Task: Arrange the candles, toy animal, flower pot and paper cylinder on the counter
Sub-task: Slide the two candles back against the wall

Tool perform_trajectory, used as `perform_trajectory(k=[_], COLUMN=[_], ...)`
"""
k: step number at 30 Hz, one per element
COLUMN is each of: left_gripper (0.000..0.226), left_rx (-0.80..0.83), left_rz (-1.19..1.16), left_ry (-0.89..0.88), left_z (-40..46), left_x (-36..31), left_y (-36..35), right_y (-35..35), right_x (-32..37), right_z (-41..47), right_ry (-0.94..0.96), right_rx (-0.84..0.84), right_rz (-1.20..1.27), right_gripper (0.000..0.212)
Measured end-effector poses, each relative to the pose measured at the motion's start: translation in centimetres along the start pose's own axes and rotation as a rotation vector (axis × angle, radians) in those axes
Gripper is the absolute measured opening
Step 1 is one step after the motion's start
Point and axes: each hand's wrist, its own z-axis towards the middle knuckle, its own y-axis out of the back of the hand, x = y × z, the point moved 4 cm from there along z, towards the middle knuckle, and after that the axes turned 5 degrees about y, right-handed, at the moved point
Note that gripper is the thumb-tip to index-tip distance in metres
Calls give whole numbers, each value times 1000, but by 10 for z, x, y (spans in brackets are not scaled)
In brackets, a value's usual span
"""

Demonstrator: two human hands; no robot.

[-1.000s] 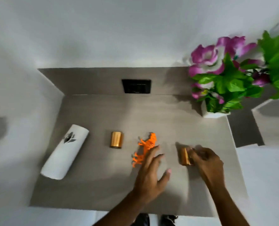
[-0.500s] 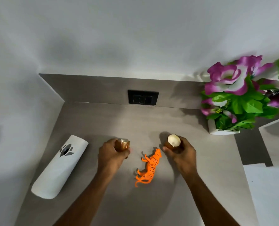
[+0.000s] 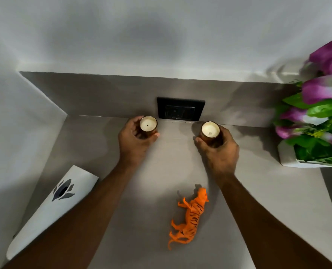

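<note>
Two copper-coloured candles with white wax stand upright near the back of the grey counter point(image 3: 173, 171). My left hand point(image 3: 134, 140) is wrapped around the left candle point(image 3: 148, 124), and my right hand point(image 3: 219, 150) around the right candle point(image 3: 210, 130). An orange toy tiger point(image 3: 190, 214) lies on its side between my forearms, nearer the front. A white paper cylinder point(image 3: 50, 206) with a dark flower logo lies on its side at the left. The white flower pot point(image 3: 289, 156) with purple flowers and green leaves stands at the right.
A black wall socket point(image 3: 180, 108) sits in the grey backsplash between the two candles. White walls close the counter at the left and back. The counter's right edge runs just past the flower pot.
Both hands have lifted the candles off their sides and carried them back toward the backsplash, where they now stand upright on either side of the socket. The camera has moved closer.
</note>
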Motion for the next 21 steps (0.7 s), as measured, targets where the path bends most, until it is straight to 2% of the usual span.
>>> perform_trajectory(k=[5, 8, 9, 10, 11, 13, 15, 16, 18, 21], left_gripper=[70, 82, 90, 99, 108, 123, 129, 126, 103, 61], left_rx=[9, 31, 36, 42, 48, 53, 27, -11, -65, 98], left_rz=[6, 31, 47, 67, 89, 136, 268, 364, 532, 748], left_ry=[-19, -48, -62, -78, -90, -98, -109, -133, -286, -528], left_z=[4, 3, 2, 1, 0, -4, -19, -33, -68, -118], left_x=[5, 7, 6, 5, 4, 6, 8, 9, 7, -1], left_y=[-4, -4, -5, -5, -4, -2, 6, 11, 13, -13], right_y=[2, 12, 19, 27, 37, 57, 72, 78, 83, 81], right_x=[5, 9, 8, 7, 4, 1, -1, 0, 5, 26], right_z=[-1, -3, -6, -12, -21, -49, -91, -113, -148, -172], right_ry=[-14, 29, 36, 24, -3, -18, -27, -47, -99, -201], right_rx=[21, 8, -5, -22, -39, -23, 78, 131, 225, 388], right_rz=[-25, 92, 142, 215, 307, 408, 348, 290, 142, -207], right_gripper=[78, 109, 116, 114, 102, 59, 20, 16, 39, 93])
